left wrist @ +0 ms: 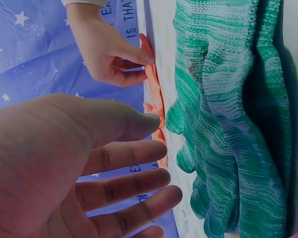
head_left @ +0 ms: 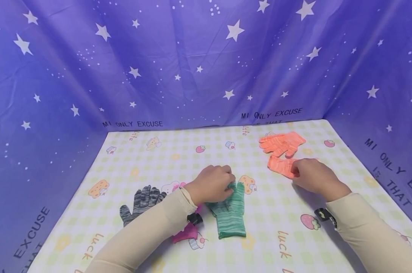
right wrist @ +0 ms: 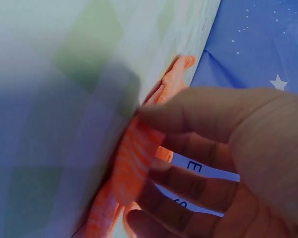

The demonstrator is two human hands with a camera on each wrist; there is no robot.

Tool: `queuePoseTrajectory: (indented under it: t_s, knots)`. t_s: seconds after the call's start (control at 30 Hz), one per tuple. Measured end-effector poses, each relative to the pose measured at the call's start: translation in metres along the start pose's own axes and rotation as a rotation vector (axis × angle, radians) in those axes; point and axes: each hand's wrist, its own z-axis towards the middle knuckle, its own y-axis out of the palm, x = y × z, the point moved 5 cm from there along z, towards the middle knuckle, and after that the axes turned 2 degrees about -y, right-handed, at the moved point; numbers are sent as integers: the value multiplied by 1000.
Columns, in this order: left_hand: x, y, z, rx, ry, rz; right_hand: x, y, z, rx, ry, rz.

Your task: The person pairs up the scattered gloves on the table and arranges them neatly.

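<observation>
At the right of the table, my right hand [head_left: 313,176] pinches an orange knitted glove [head_left: 280,166]. The right wrist view shows my thumb on the near side of its fabric [right wrist: 134,158], with fingers behind. A second orange glove [head_left: 283,143] lies flat just beyond it. My left hand [head_left: 212,185] hovers over a pair of green striped gloves [head_left: 231,223], covering part of them in the head view. From the left wrist, its fingers [left wrist: 124,181] look loosely spread beside the green knit [left wrist: 223,99] and hold nothing.
A black-and-grey glove [head_left: 142,200] lies to the left, partly behind my left sleeve. Something pink [head_left: 186,233] shows from under that forearm. The table [head_left: 178,151] has a checked cloth with printed cartoons. Purple star-patterned curtains [head_left: 178,57] enclose the back and sides.
</observation>
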Motion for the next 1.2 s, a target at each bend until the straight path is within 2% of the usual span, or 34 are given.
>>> queuePoseTrajectory:
  t_s: [0.2, 0.43, 0.67, 0.87, 1.03, 1.2]
  knots:
    - [0, 1, -1, 4, 1, -3, 1, -10, -7, 21, -5, -47]
    - [1, 0, -1, 3, -1, -11, -4, -31, -17, 109, -69, -106]
    - [1, 1, 0, 1, 4, -20, -18, -53, -27, 167, -199, -174]
    - [2, 0, -1, 8, 15, -24, -35, -65, -37, 223, -341, -228]
    - [2, 0, -1, 8, 17, -25, -54, -67, -45, 219, -449, -272]
    - [5, -2, -1, 11, 33, -27, -82, -62, -48, 233, -527, -385]
